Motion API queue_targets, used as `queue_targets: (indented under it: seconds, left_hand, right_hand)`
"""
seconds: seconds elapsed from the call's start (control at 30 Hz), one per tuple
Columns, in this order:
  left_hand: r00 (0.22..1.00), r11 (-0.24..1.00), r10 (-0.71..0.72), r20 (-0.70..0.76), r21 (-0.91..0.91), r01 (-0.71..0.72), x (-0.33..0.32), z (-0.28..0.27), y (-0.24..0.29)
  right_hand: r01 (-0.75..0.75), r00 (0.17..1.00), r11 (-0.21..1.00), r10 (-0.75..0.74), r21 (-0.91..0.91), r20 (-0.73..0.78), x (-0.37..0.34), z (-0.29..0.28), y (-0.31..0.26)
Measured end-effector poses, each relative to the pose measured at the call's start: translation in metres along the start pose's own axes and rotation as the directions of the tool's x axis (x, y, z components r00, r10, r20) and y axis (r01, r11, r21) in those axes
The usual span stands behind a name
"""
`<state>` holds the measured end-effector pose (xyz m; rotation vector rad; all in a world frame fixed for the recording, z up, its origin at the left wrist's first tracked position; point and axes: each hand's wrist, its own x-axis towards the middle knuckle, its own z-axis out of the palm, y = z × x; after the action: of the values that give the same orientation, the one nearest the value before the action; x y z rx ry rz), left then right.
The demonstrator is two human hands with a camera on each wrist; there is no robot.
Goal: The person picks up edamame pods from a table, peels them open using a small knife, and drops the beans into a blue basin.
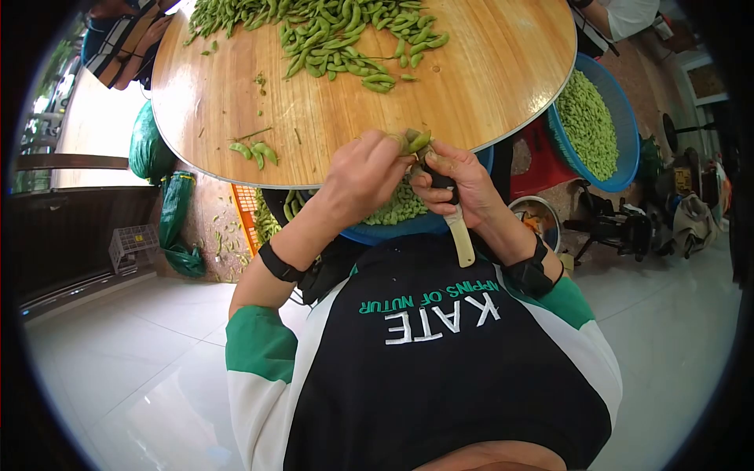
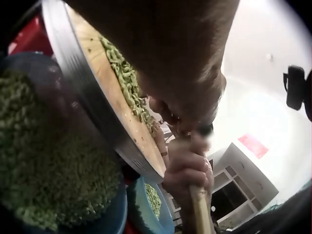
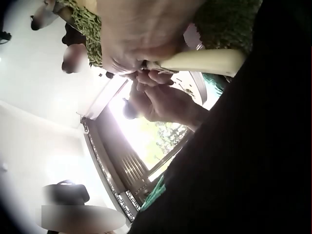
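Both hands meet over the near edge of the round wooden table. My left hand (image 1: pixel 363 177) pinches a green soybean pod (image 1: pixel 421 142) at its fingertips. In my right hand (image 1: pixel 462 182), the fingers curl round a tool with a long cream handle (image 1: pixel 460 239) that points back toward my body; its working end is hidden among the fingers. The right thumb lies close beside the pod. Directly below the hands, a blue basin (image 1: pixel 369 234) holds shelled green beans (image 1: pixel 397 208). In the left wrist view, the right hand (image 2: pixel 187 170) grips the same cream handle (image 2: pixel 201 209).
A large heap of soybean pods (image 1: pixel 338 35) covers the far part of the table (image 1: pixel 487 71). A few pods (image 1: pixel 255 151) lie at the left. Another blue basin (image 1: pixel 624 169) of shelled beans stands right. Green bags (image 1: pixel 177 224) and an orange crate (image 1: pixel 247 212) are left. Other people sit opposite.
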<state>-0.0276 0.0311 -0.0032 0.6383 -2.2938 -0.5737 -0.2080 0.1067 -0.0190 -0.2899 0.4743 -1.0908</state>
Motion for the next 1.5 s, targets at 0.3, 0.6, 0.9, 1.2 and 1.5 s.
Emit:
queue_targets:
  seconds: [0.3, 0.6, 0.9, 1.2, 1.5]
  left_hand:
    - [0.890, 0.694, -0.437, 0.130, -0.581, 0.425, -0.005, 0.008, 0.006]
    - [0.829, 0.652, -0.520, 0.204, -0.532, 0.540, -0.014, 0.015, 0.018]
    - [0.974, 0.955, -0.222, 0.041, -0.192, 0.225, -0.020, 0.015, 0.032]
    - [0.981, 0.972, -0.174, 0.081, -0.143, 0.184, -0.025, 0.014, 0.038]
    - [0.777, 0.137, -0.557, 0.292, -0.891, 0.433, -0.023, 0.014, 0.023]
  right_hand:
    - [0.090, 0.993, 0.991, -0.097, -0.097, -0.067, -0.003, 0.001, 0.006]
    - [0.357, 0.694, 0.265, -0.717, -0.895, 0.065, 0.000, 0.001, 0.020]
    - [0.303, 0.668, -0.326, -0.598, -0.895, 0.444, -0.005, -0.006, 0.008]
    - [0.241, 0.724, -0.230, -0.605, -0.943, 0.333, -0.002, -0.023, 0.010]
    - [0.208, 0.860, 0.161, -0.500, -0.965, 0.102, -0.010, -0.007, 0.017]
